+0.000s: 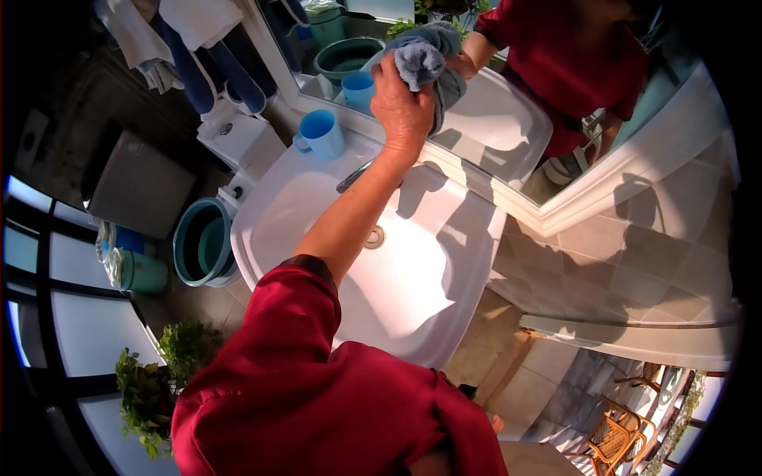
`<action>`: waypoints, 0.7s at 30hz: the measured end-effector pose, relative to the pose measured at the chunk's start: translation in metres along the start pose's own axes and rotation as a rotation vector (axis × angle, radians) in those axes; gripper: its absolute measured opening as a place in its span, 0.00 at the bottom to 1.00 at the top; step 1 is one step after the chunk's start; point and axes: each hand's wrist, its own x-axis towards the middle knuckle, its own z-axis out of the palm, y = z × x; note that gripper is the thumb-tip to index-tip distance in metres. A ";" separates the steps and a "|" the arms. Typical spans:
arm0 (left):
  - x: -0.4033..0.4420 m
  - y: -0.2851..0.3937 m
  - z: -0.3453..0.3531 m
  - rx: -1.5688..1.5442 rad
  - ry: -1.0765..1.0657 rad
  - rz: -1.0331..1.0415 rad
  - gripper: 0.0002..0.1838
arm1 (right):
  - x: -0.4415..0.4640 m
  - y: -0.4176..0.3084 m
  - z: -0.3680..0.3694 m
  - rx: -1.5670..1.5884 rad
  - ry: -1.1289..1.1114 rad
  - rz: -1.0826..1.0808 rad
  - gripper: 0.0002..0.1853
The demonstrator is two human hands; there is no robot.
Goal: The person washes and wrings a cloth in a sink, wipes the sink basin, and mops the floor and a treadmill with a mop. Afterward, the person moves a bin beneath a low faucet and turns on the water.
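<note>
My left hand (pixel 405 115) is closed around a bunched grey-blue cloth (pixel 419 65) and holds it against the mirror (pixel 476 151) above the sink. The cloth and the arm are reflected in the glass. Below my outstretched arm lies the white sink (pixel 365 309), its drain (pixel 375 237) visible and its faucet (pixel 355 176) partly covered by my forearm. A blue cup (pixel 321 135) stands upright on the sink's back left ledge. Only a small bit of skin, seemingly my right hand (pixel 496 423), shows beside the red shirt at the bottom; its fingers are not clear.
Towels (pixel 202 24) hang at the upper left above a white toilet tank (pixel 238 139). Green basins (pixel 203 242) and a lidded green bin (pixel 143 271) are left of the sink. A leafy plant (pixel 186 349) is lower left; wicker chairs (pixel 615 436) stand at the lower right.
</note>
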 end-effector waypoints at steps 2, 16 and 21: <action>-0.028 0.034 0.004 -0.097 -0.194 0.069 0.32 | 0.009 0.006 0.004 0.041 0.002 -0.019 0.21; 0.125 -0.021 -0.028 0.138 0.201 0.262 0.25 | 0.058 0.048 0.024 -0.285 0.002 -0.217 0.19; 0.202 -0.084 -0.045 0.333 0.176 -0.052 0.16 | 0.053 0.032 0.030 -0.306 -0.100 -0.050 0.20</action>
